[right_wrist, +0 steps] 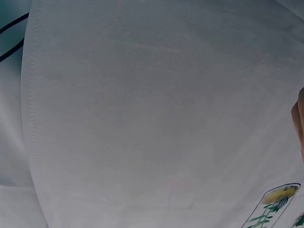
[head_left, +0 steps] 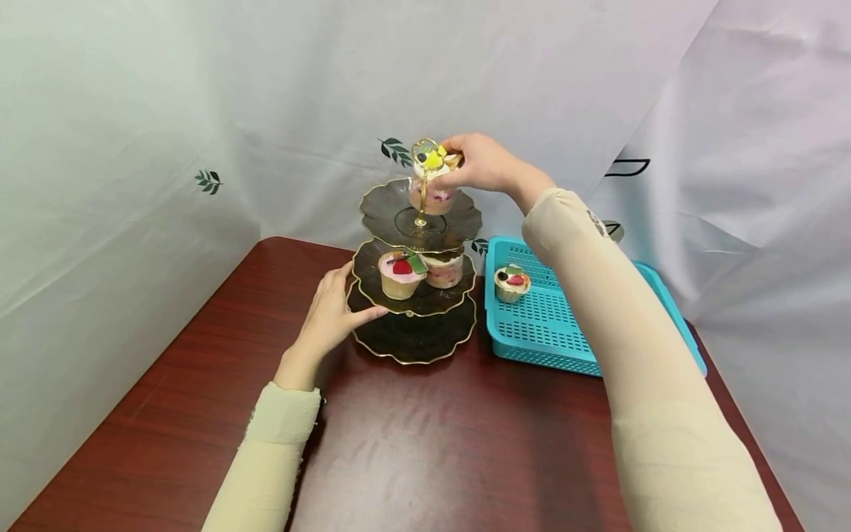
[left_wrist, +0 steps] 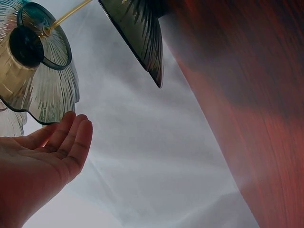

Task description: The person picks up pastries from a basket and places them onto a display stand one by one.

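A three-tier dark glass cake stand (head_left: 414,336) with gold wavy rims stands on the table. At its top plate, my right hand (head_left: 488,164) grips a dessert cup (head_left: 433,193) with pink layers, white cream and yellow fruit, just behind the gold ring handle (head_left: 423,145). My left hand (head_left: 328,310) is at the left edge of the middle plate, thumb by the front rim. The left wrist view shows its fingers (left_wrist: 78,137) extended at the plate's rim. On the middle plate sit a cupcake (head_left: 399,277) with a strawberry and another layered dessert cup (head_left: 443,272).
Right of the stand lies a turquoise perforated basket (head_left: 545,358), holding a small fruit tart (head_left: 512,284) at its left side. The red-brown wooden table (head_left: 399,451) extends toward me. White curtains (head_left: 299,89) with leaf prints hang close behind.
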`<state>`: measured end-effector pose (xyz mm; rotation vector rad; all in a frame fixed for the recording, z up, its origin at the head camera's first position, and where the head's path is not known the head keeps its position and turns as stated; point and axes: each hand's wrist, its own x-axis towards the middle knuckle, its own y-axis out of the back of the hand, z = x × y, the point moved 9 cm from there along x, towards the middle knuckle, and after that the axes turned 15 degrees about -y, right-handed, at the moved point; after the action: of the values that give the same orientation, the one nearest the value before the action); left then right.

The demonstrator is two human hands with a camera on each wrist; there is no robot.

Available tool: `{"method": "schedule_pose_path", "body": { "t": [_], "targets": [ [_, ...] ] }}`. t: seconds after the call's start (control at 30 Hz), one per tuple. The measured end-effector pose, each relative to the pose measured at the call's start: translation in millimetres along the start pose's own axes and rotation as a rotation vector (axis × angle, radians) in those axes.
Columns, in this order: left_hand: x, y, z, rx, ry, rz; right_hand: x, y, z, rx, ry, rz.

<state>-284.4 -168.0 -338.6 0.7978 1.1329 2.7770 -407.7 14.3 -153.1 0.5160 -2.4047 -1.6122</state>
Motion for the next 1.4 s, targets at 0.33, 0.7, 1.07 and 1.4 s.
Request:
{"method": "schedule_pose_path", "body": {
  "t": [0.33, 0.7, 1.07, 1.4],
  "targets": [
    [1.1, -2.1, -3.4, -0.001, -0.002, -0.006, -2.3, -3, 3, 0.034, -0.009, -0.043],
    [1.1, -1.6, -9.4, 0.001, -0.003, -0.012, -8.9, -1, 12, 0.046, -0.051, -0.037],
    [-1.7, 3.2, -15.0, 0.006, -0.008, -0.006, -18.5, 4, 20, 0.058, -0.073, -0.012],
    [-2.2, 6.6, -16.4, 0.011, -0.011, -0.008, -29.6, 3, 36, 0.083, -0.107, -0.004]
  ]
}}
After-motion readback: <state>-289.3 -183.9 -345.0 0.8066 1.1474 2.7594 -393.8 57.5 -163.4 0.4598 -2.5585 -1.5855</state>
